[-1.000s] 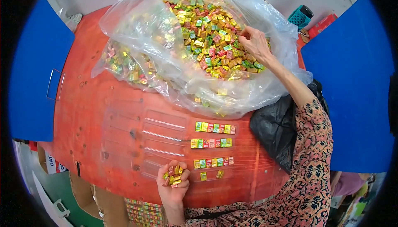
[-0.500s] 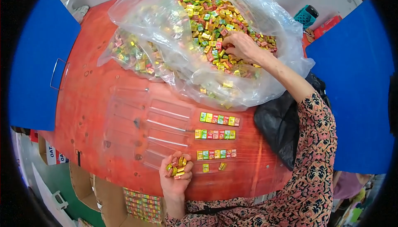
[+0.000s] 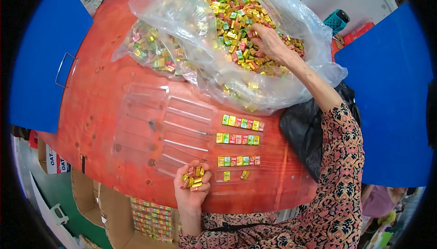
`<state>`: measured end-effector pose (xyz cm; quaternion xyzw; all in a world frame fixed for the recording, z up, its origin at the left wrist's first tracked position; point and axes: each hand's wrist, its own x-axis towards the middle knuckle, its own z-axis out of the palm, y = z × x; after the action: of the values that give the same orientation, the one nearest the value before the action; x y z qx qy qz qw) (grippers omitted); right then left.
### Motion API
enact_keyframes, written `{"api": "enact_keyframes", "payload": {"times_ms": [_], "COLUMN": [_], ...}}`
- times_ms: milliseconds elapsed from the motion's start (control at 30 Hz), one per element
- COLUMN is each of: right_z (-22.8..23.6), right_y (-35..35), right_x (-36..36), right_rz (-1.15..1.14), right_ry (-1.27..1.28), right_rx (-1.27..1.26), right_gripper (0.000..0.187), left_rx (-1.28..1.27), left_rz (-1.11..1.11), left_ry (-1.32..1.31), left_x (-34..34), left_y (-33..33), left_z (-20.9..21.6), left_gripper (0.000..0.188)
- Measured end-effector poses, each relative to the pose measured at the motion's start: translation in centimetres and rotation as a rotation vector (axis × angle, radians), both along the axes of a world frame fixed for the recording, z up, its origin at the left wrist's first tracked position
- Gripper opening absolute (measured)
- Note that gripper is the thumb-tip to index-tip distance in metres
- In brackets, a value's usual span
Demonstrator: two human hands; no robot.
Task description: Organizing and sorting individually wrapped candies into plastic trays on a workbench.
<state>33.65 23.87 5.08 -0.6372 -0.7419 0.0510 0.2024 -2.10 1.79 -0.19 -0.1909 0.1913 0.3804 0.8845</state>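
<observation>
Tabletop, red and scuffed, spreads under the clear bag. Black plastic lies just right of the bag's near edge. Clear trays sit on the bag's near side. The right hand is in the bag's mouth, fingers bent; whether they pinch anything cannot be told. The left hand, well apart on the bag's near side, curls around a clutch of shiny pieces. More such pieces fill the bag and stand in rows in the rightmost tray.
</observation>
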Motion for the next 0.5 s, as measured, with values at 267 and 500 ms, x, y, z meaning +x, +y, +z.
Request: {"api": "enact_keyframes", "payload": {"times_ms": [267, 500], "right_z": [-2.4, -4.6], "right_y": [1.8, 2.1], "right_x": [-2.6, -2.0], "right_rz": [0.04, -0.042], "right_ry": [-0.349, -0.19], "right_rx": [0.087, 0.209], "right_gripper": [0.017, 0.018], "left_rx": [0.02, 0.039], "left_rz": [0.062, 0.095], "left_ry": [-0.074, 0.007], "left_x": [-0.8, -1.6], "left_y": [-0.2, -0.8], "left_z": [1.1, 0.9], "left_gripper": [0.028, 0.03]}}
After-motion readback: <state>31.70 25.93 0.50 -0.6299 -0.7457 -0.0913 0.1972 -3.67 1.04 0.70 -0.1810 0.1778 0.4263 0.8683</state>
